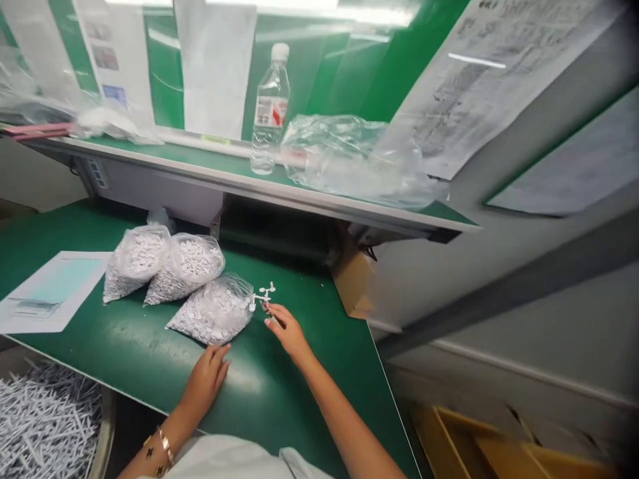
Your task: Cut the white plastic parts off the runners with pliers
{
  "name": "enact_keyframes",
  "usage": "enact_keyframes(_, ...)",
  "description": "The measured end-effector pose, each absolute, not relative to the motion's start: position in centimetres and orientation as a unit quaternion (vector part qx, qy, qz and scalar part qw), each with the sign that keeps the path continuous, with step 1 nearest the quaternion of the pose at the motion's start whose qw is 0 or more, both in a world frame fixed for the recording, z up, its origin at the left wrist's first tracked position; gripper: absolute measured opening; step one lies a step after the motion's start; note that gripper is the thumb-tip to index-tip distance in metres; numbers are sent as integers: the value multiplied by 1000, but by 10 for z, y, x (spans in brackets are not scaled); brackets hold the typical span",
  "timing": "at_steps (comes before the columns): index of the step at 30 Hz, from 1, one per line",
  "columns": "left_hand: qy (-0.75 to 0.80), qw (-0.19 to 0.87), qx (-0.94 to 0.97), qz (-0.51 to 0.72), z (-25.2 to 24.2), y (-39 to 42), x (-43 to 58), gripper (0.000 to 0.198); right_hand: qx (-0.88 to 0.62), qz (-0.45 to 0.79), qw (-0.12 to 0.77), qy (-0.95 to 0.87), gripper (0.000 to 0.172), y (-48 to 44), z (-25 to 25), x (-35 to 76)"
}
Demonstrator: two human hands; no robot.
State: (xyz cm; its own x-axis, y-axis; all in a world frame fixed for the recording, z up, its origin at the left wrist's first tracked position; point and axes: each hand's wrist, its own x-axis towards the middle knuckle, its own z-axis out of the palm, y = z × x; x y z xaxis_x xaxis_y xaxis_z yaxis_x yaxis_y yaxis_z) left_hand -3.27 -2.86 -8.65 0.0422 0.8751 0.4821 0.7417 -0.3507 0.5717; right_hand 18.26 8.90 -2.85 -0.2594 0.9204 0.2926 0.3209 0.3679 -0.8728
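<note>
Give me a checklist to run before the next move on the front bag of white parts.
1. Right hand holds white plastic runner: ok.
2. Runner clear of front bag: cannot tell; its end appears to meet the bag's mouth.
3. Front bag sealed: cannot tell; the mouth is unclear.
4. Left hand free: ok, empty on the green mat.
5. Round bin of white runners beside the bench's near edge: ok.

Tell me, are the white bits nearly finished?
Three clear bags of white pieces look filled. In hand: the right hand holds a white plastic branch, the left hand rests on the green bench. Still left: a heap of white sticks in a round bin.
</note>
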Motion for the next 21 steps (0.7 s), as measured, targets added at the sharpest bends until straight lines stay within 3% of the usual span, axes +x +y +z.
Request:
enact_keyframes(6, 513, 132, 766, 364, -52, -12, -1, 33, -519, 378, 412, -647, 30, -6, -27, 183)
enact_keyframes(15, 444, 209, 809, 324, -67, -6, 5, 29, -600, 379, 416, -568, 26, -49, -35, 189)
enact_keyframes(21, 475, 268, 740, 394, -68, 2, 1, 23, -562, 378, 448, -583, 29, -61, -32, 185)
